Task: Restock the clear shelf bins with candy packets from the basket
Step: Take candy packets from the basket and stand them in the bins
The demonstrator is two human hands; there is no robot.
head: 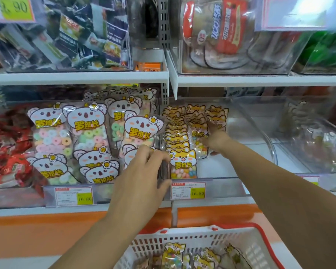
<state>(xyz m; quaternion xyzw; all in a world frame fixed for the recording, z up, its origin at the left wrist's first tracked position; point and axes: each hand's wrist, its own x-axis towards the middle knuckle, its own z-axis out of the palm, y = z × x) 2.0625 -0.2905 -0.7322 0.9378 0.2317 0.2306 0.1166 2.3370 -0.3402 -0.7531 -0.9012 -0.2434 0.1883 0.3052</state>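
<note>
The clear shelf bin [250,121] on the middle shelf holds rows of orange fox candy packets [182,162] standing upright along its left side. My right hand [214,137] reaches deep into this bin and grips a fox packet [217,118] at the back of the rightmost row; its fingertips are partly hidden. My left hand [144,171] curls its fingers and thumb round the bin's front left edge [164,171], beside the front fox packet. Below, the white basket [246,241] with a red rim holds several more fox packets [173,253].
A neighbouring bin on the left is full of koala ring-candy packets [85,136]. Red wrapped sweets [10,158] lie at the far left. Price tags [188,190] hang on the shelf front. Another shelf with bins [231,45] sits above. The right half of the fox bin has bare floor.
</note>
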